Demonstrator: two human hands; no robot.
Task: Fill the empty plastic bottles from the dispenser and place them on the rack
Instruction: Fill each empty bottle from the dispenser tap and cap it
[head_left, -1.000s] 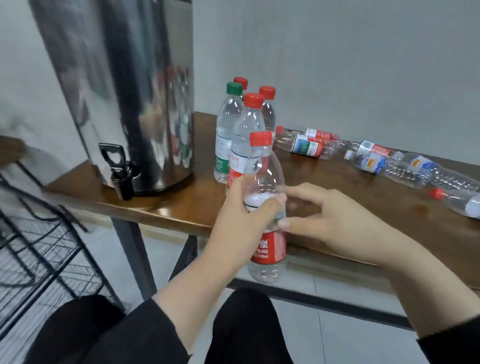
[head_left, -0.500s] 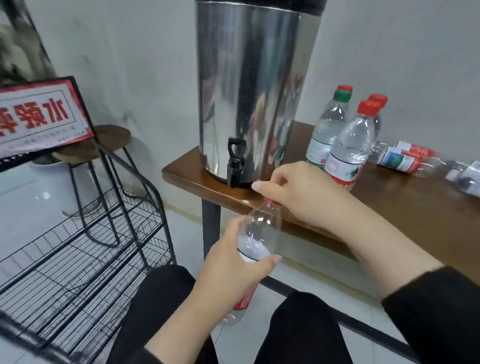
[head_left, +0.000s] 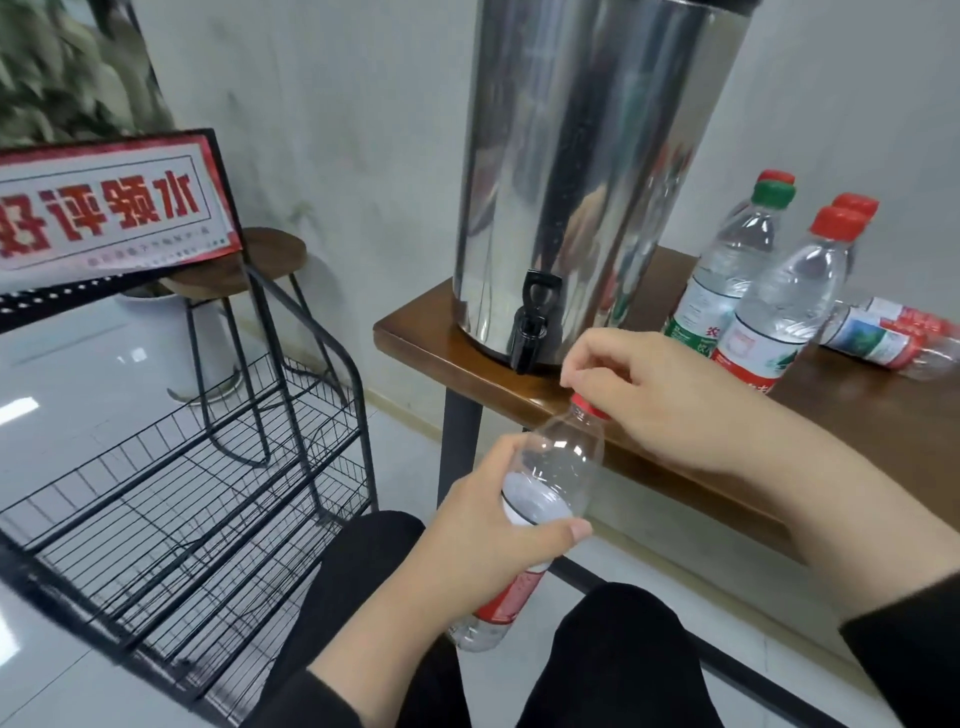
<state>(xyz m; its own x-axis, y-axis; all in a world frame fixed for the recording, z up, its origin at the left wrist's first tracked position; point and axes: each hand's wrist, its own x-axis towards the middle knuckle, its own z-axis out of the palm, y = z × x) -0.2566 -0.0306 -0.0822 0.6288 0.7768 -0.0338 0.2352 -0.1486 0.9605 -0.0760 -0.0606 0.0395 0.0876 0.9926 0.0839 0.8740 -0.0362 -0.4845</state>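
My left hand (head_left: 483, 525) grips a clear plastic bottle (head_left: 558, 473) with a red label round its middle, tilted, below the table edge. My right hand (head_left: 670, 400) pinches its red cap (head_left: 587, 408) from above. The steel dispenser (head_left: 587, 166) stands on the left end of the wooden table (head_left: 415, 332), its black tap (head_left: 532, 319) just above and left of the cap. The black wire rack (head_left: 197, 478) stands on the floor to the left, its shelves bare.
Several upright capped bottles (head_left: 779, 306) stand right of the dispenser, and more bottles (head_left: 893, 338) lie on the table behind them. A red and white sign (head_left: 109, 208) leans on the rack top. A round stool (head_left: 244, 260) stands behind the rack.
The view swung left from the bottles to the dispenser and rack. My right hand moved from the bottle's side onto its cap; my left hand kept hold and lowered the bottle below the table edge.
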